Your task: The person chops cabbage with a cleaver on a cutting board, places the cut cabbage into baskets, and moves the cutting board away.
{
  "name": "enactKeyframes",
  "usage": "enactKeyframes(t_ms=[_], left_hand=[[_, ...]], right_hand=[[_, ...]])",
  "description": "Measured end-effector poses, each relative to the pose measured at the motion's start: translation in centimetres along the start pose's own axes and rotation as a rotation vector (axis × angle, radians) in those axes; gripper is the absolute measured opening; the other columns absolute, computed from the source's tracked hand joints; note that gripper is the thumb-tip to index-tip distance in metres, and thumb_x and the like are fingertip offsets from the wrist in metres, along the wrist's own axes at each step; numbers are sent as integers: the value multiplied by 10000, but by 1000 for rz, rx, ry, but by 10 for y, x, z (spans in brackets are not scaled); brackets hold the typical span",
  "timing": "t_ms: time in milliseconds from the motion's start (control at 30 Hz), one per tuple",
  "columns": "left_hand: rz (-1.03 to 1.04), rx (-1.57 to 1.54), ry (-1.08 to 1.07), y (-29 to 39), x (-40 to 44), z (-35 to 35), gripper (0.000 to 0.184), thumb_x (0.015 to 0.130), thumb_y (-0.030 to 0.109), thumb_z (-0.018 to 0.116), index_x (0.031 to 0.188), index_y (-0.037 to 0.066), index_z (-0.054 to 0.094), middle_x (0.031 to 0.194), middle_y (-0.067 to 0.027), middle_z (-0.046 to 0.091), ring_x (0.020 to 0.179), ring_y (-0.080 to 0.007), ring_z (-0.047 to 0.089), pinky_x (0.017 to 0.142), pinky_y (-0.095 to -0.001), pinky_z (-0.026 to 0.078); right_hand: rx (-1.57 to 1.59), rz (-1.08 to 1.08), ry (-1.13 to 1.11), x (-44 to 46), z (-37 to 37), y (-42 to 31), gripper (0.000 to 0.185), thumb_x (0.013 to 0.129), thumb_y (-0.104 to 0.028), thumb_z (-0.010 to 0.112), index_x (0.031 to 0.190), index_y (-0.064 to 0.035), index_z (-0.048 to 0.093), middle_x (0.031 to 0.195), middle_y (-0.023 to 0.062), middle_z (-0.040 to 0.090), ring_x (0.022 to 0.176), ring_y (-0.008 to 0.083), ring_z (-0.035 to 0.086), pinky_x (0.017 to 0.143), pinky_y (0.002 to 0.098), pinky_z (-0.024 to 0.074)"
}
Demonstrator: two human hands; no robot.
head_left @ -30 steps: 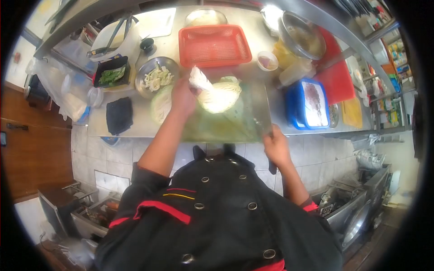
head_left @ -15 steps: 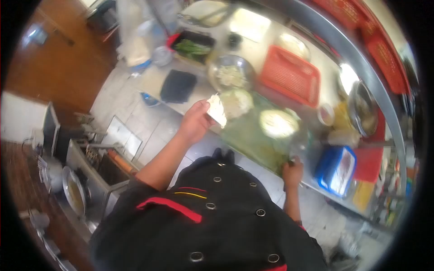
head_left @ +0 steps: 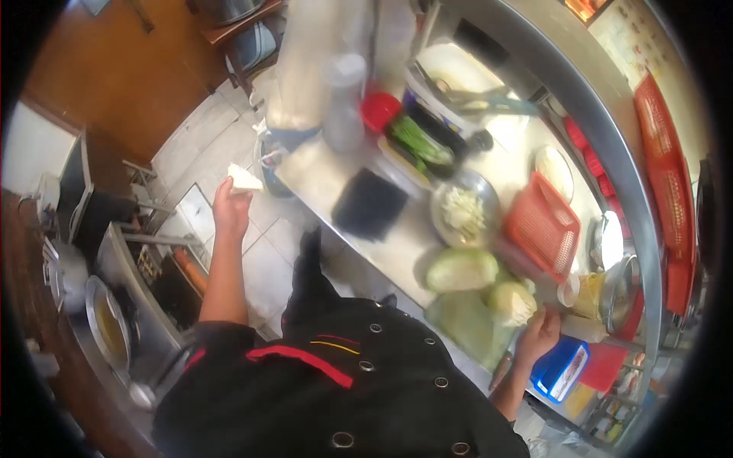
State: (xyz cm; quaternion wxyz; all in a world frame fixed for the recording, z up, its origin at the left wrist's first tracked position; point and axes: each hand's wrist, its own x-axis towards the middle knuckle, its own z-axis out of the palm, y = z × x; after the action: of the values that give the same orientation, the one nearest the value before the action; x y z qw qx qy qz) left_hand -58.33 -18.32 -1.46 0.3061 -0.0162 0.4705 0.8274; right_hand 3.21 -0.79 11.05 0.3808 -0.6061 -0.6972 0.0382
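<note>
Tiles point(head_left: 191, 153) are showing behind left hand point(head_left: 231, 212), pinching white food point(head_left: 245, 179) farther from counter point(head_left: 305, 172); right hand point(head_left: 540, 336), grip unclear, is nearing cabbage point(head_left: 510, 303)

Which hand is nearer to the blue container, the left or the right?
The right hand: it is close beside the blue container, near the cut cabbage. The left hand is far from it, beyond the counter's edge, holding a pale piece.

The left hand point(head_left: 232, 212) holds a white chunk point(head_left: 246, 179) up high. The right hand point(head_left: 540, 336) is by a cut cabbage point(head_left: 511, 304).
</note>
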Motion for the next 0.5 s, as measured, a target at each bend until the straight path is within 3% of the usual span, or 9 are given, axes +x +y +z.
enactKeyframes(t_ms=[67, 100, 133, 167, 200, 267, 367, 433, 500], left_hand=[[-4, -10, 48, 8, 78, -24, 294, 962, 252, 574, 1195, 71, 561, 1110, -59, 635, 1000, -183, 601, 813, -336, 467], [40, -27, 27, 10, 123, -41, 290, 964, 247, 576, 1192, 68, 566, 1110, -61, 635, 992, -181, 604, 809, -326, 471], [68, -46, 8, 9, 161, -57, 285, 966, 242, 579, 1189, 65, 571, 1109, -64, 634, 985, -179, 606, 805, -315, 475], [67, -48, 11, 13, 200, -69, 289, 968, 245, 582, 1192, 62, 573, 1108, -64, 634, 980, -178, 609, 800, -306, 478], [59, -43, -4, 16, 237, -66, 293, 970, 248, 585, 1194, 59, 576, 1107, -64, 634, 974, -176, 612, 795, -297, 480], [-7, 7, 0, 42, 281, -26, 323, 970, 270, 593, 1214, 59, 571, 1128, -62, 634, 996, -178, 605, 830, -331, 475], [20, 40, -65, 51, 347, 26, 355, 960, 293, 609, 1235, 72, 568, 1160, -59, 628, 1029, -180, 591, 871, -362, 457], [68, 138, -145, 40, 403, 44, 393, 946, 315, 629, 1258, 88, 557, 1188, -55, 617, 1061, -184, 578, 904, -377, 438], [31, 207, -112, 44, 427, 91, 458, 912, 272, 672, 1298, 72, 527, 1205, -52, 607, 1079, -180, 576, 896, -361, 451]], right_hand=[[75, 118, -152, 1, 36, -53, 165, 932, -103, 589, 980, 34, 669, 883, 152, 682, 763, 229, 636, 727, 350, 517], [25, 14, -162, -5, 61, -57, 157, 928, -83, 573, 977, 30, 670, 870, 150, 680, 774, 223, 634, 727, 341, 515], [33, 53, -224, -3, 76, -118, 146, 916, -66, 574, 962, 29, 675, 857, 150, 675, 790, 251, 640, 734, 349, 516], [84, 13, -269, -15, 95, -114, 124, 902, -55, 595, 955, 24, 675, 857, 143, 675, 792, 250, 642, 742, 346, 520], [33, -127, -347, -11, 106, -159, 102, 874, -31, 610, 936, 17, 676, 832, 154, 665, 761, 265, 635, 717, 350, 515], [-42, -113, -443, -12, 124, -215, 75, 837, -22, 628, 887, 3, 678, 754, 164, 624, 671, 307, 599, 624, 384, 482], [-56, -65, -454, -18, 143, -246, 74, 844, -50, 631, 876, 0, 675, 745, 163, 624, 662, 315, 601, 612, 394, 481], [-123, 88, -506, -32, 146, -242, 126, 868, -69, 623, 911, 36, 678, 763, 143, 653, 667, 216, 619, 635, 323, 493], [-169, 62, -502, -45, 149, -229, 134, 868, -81, 625, 899, 38, 679, 769, 142, 664, 678, 210, 630, 648, 328, 500]])
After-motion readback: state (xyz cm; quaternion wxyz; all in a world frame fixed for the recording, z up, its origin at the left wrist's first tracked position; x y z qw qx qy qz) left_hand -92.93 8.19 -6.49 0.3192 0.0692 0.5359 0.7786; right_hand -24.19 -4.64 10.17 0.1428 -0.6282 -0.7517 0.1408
